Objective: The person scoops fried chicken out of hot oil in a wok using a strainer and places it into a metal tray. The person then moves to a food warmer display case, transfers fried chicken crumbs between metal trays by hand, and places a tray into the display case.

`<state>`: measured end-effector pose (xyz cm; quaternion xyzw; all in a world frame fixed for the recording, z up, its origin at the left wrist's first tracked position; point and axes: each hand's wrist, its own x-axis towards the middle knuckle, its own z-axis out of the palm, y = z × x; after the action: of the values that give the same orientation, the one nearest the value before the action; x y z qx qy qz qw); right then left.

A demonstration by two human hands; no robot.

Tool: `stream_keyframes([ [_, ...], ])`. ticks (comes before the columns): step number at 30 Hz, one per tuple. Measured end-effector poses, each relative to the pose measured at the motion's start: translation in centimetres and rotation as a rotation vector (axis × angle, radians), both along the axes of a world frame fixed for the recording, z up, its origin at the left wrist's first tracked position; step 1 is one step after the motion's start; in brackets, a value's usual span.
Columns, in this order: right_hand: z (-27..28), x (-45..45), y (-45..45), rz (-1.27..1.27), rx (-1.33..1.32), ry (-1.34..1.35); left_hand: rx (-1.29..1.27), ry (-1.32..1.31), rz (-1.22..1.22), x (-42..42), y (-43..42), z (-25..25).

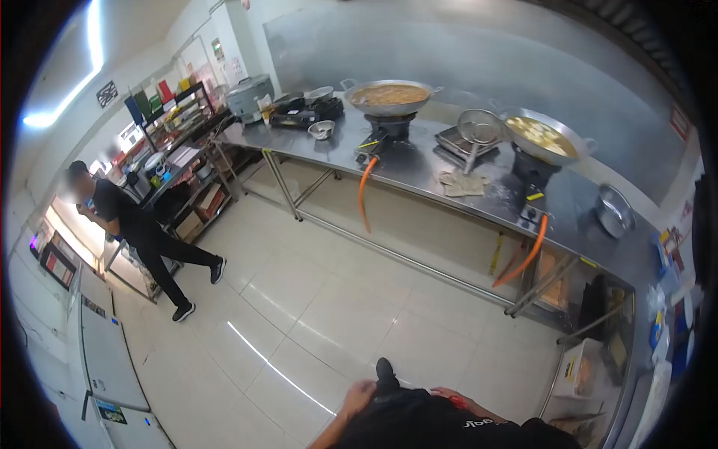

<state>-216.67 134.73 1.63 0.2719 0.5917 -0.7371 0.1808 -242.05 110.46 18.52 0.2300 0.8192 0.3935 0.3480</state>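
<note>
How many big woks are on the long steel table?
2. The left wok, with brownish contents, sits on one burner; the right wok, holding pale pieces in liquid, sits on another. None seem hidden.

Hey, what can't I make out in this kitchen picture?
All in the head view:
Right hand: partly hidden behind the black shirt, so its grip can't be told.
Left hand: fingers too small and blurred to tell apart.
Shirt lettering: broken up by folds.
Brown food in the left pan: too small to identify.
Any flame on its burner: hidden beneath that pan.
</note>
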Motion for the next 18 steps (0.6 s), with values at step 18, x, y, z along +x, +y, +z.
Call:
stream_keyframes([
  [18, 26.5, -38.7, 50.7, -0.827, 0.246, 0.120, 0.193, -0.441, 0.268, -46.0, 49.3, 2.3],
])
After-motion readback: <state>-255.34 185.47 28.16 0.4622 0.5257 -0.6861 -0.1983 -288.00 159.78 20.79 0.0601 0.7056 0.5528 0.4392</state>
